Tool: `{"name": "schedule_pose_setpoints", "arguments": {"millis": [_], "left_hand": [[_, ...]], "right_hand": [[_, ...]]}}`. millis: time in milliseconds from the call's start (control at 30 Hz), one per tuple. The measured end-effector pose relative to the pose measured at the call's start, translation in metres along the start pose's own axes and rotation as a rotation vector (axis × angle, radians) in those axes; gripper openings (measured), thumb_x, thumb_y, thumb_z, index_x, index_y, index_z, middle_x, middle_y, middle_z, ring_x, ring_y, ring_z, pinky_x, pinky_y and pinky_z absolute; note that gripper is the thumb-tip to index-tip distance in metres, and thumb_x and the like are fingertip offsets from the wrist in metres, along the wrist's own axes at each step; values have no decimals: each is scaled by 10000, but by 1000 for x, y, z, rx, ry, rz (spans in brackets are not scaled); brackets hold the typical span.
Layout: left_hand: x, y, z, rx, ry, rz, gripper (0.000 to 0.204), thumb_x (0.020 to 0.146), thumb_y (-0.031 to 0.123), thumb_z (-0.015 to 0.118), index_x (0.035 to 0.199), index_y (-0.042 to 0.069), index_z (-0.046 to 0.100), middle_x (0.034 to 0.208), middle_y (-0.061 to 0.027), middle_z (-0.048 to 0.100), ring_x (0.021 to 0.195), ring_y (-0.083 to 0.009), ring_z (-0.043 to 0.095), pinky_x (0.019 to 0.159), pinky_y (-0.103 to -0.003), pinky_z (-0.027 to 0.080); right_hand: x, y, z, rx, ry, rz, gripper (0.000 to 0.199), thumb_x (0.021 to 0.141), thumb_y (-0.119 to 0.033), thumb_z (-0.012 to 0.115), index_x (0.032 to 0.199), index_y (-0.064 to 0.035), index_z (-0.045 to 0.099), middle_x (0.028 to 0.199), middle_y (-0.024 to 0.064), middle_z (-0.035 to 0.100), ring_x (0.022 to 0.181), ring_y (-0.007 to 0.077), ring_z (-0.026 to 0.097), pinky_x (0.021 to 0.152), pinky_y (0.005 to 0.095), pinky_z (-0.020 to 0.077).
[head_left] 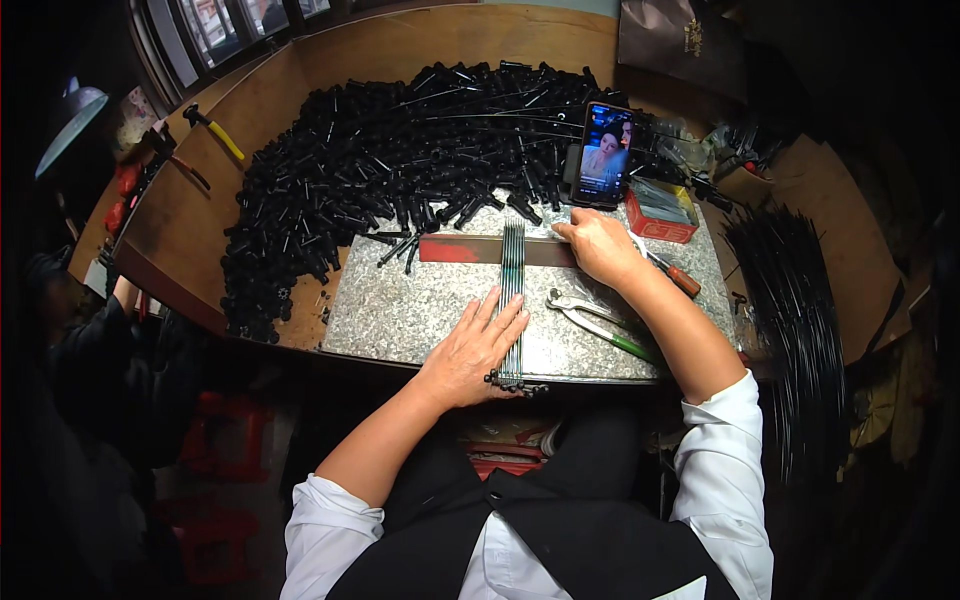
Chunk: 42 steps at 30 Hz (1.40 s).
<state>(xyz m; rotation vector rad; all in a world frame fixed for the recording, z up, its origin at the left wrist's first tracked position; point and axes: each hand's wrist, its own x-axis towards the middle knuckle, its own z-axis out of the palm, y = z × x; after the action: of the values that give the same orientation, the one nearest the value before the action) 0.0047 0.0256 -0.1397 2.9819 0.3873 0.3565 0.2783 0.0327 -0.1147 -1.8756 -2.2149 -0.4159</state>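
My left hand point(470, 350) lies over a row of thin metal rods point(513, 265), fingers outstretched on them. The rods sit side by side and point away from me across a flat red-and-dark bar point(450, 249). Small black knobs point(515, 386) cap their near ends at the table edge. Beyond the bar's right part, my right hand point(600, 248) is closed, thumb and index finger together; whatever is between them cannot be made out. Near my right forearm lie green-handled pincers point(590, 312) with their jaws toward the rods, and a tool with an orange-red handle point(684, 280).
Black plastic parts point(400, 150) are heaped behind the speckled stone slab point(380, 310). A lit phone point(606, 155) stands beside a red box point(662, 222) of small pieces. Long black rods point(790, 330) hang over the right edge. A yellow-handled hammer point(222, 136) rests on the left wooden wall.
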Motion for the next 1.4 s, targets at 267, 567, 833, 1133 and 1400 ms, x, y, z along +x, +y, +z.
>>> {"name": "schedule_pose_setpoints", "arguments": {"millis": [267, 567, 833, 1133, 1400], "left_hand": [[0, 2, -2, -7, -21, -18, 997, 629, 431, 778, 1396, 7, 303, 1469, -188, 254, 1366, -408, 197, 1106, -495, 216], [0, 1, 0, 42, -27, -7, 967, 701, 603, 663, 1369, -18, 343, 1459, -204, 270, 1373, -405, 176, 1119, -492, 194], [2, 2, 1, 57, -21, -11, 985, 691, 629, 655, 1367, -17, 349, 1444, -211, 299, 1361, -413, 205, 1114, -494, 207], [2, 4, 2, 40, 6, -16, 996, 684, 633, 659, 1368, -20, 348, 1445, -213, 298, 1360, -404, 222, 1110, -497, 216], [1, 3, 2, 36, -1, -20, 998, 682, 623, 668, 1370, -23, 343, 1445, -215, 296, 1358, -411, 221, 1108, -497, 218]], "right_hand": [[-1, -2, 0, 11, 29, 5, 193, 808, -130, 508, 902, -66, 664, 835, 147, 581, 864, 306, 603, 705, 412, 501], [-1, 3, 5, 31, 42, -30, 206, 805, -121, 522, 936, -74, 673, 853, 147, 587, 884, 300, 602, 730, 406, 499], [-4, 3, 3, 30, 69, -23, 209, 789, -117, 536, 942, -85, 675, 846, 133, 586, 878, 292, 602, 733, 405, 494], [-3, 3, 4, 25, 83, -53, 194, 799, -152, 541, 924, -85, 673, 838, 120, 581, 852, 281, 601, 727, 399, 489], [7, 1, 8, -2, 90, -129, 282, 816, -143, 511, 1051, -104, 662, 866, 109, 573, 864, 265, 582, 725, 383, 488]]}}
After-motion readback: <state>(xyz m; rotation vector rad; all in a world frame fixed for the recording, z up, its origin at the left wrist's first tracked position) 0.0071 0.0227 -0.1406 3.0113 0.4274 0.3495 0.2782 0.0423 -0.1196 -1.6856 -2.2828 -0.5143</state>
